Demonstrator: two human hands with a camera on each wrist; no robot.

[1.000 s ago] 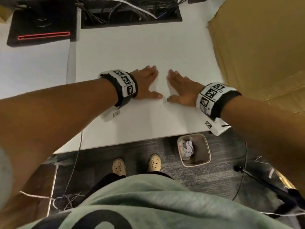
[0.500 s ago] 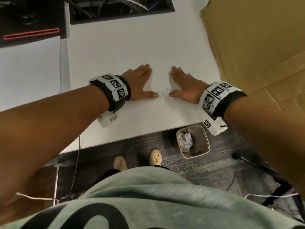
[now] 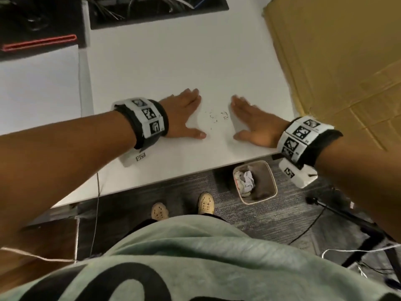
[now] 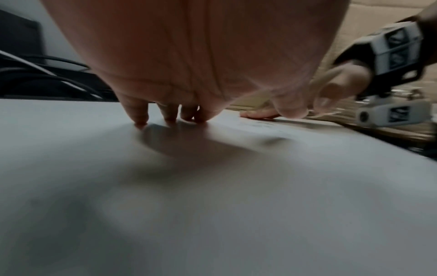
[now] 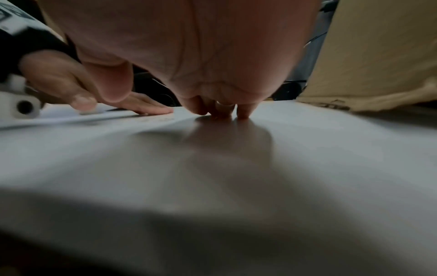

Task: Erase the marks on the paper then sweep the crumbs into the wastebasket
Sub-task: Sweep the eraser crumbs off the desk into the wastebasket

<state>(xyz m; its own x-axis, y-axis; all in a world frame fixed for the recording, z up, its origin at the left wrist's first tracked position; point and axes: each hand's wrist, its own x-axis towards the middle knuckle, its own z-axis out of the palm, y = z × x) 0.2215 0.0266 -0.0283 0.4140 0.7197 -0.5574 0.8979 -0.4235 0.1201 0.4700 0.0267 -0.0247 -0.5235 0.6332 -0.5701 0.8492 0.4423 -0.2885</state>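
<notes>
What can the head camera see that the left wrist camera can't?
Only the head view shows the wastebasket on the floor by the table edge, crumpled paper inside, and the shoes. Only the left wrist view shows the left hand's fingertips touching the table. Both show the right hand flat on it and the crumbs.

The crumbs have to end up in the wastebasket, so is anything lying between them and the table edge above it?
Nothing visible: bare table runs from the crumbs to the edge above the wastebasket.
</notes>
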